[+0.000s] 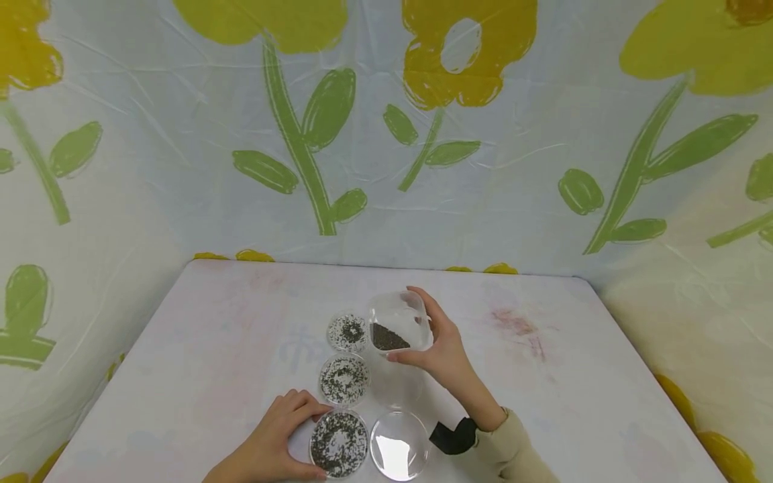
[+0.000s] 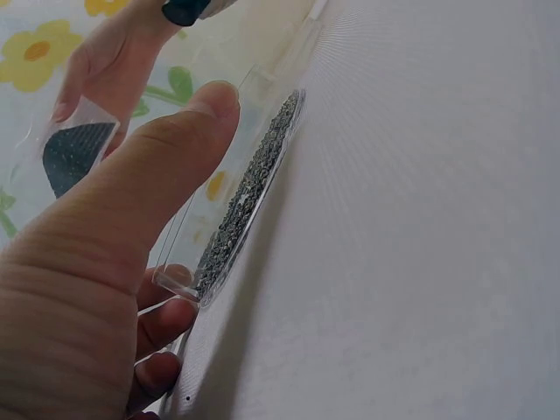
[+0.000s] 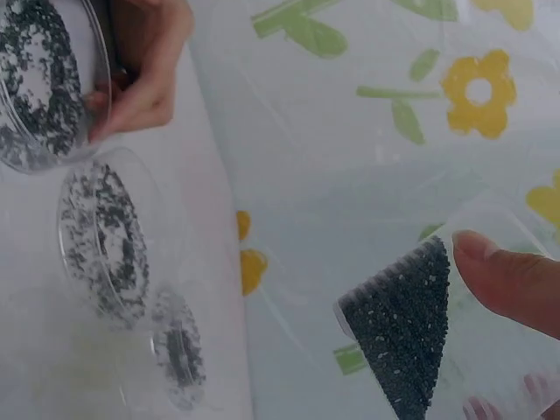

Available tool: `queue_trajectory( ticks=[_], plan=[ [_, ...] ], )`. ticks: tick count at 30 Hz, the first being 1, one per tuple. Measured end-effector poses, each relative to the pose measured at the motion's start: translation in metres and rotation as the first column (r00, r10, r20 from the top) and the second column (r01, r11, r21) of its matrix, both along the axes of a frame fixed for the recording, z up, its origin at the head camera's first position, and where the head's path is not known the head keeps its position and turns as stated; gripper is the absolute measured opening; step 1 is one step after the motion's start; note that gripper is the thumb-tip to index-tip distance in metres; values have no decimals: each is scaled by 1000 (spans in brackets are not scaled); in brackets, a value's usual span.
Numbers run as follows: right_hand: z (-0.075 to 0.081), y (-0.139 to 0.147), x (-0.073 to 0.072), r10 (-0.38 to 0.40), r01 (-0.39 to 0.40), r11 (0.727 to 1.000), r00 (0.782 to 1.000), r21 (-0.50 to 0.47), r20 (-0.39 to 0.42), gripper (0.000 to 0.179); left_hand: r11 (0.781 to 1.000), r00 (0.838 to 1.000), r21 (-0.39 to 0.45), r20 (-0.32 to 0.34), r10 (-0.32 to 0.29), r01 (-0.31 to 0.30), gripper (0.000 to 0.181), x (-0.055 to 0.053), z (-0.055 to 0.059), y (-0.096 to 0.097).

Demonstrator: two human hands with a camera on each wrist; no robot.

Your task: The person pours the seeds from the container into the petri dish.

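One near dish (image 1: 339, 443), one middle dish (image 1: 343, 379) and one far dish (image 1: 335, 335) stand in a column on a white table (image 1: 229, 335), running from 6 toward 12 o'clock; each is see-through, with dark grains (image 1: 322, 448) strewn over its floor. At the near dish's 9 o'clock is the person's left hand (image 1: 282, 431), curved like a C and gripping the rim — thumb at about 7 o'clock, fingers at about 11. At the near dish's 3 o'clock, just beside it, lies a see-through disc (image 1: 400, 445); whether lid or dish, I cannot tell.

The right hand (image 1: 445, 343) is spread wide around a see-through box (image 1: 403, 310), gripping it between thumb and fingers. The box is up off the table, near the far dish's 3 o'clock, and tilted — a heap (image 1: 388, 337) of dark grains lies in its 7 o'clock corner. A beige sleeve (image 1: 513, 446) and a black band (image 1: 454, 437) show on the right arm, toward 5 o'clock. Behind the table, at 12 o'clock, hangs a pale cloth (image 1: 519, 174) printed with yellow flowers and green leaves.
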State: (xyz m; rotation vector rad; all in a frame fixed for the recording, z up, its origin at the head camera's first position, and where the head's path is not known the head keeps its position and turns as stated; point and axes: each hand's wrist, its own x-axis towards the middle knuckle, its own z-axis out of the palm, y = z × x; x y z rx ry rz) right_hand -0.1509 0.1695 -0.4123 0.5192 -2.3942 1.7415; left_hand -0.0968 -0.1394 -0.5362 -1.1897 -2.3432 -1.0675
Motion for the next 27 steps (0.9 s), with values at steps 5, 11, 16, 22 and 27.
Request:
queue_trajectory(
  ticks=[5, 11, 16, 22, 27],
  plan=[
    [4, 14, -14, -1, 3, 999, 1000, -49, 27, 103, 1000, 1000, -7, 6, -3, 3, 78, 0, -1, 1],
    [0, 31, -31, -33, 36, 996, 999, -85, 36, 100, 1000, 1000, 1, -1, -6, 6, 78, 0, -3, 0],
    [-3, 47, -43, -68, 72, 994, 996, -79, 56, 97, 1000, 1000, -3, -18, -5, 5, 77, 0, -4, 0],
    [6, 61, -52, -87, 94, 992, 993, -89, 76, 98, 1000, 1000, -7, -21, -2, 1, 78, -1, -3, -1],
    [13, 73, -56, -115, 122, 988, 991, -96, 76, 98, 1000, 1000, -6, -14, -2, 2, 78, -2, -2, -1]
  ],
)
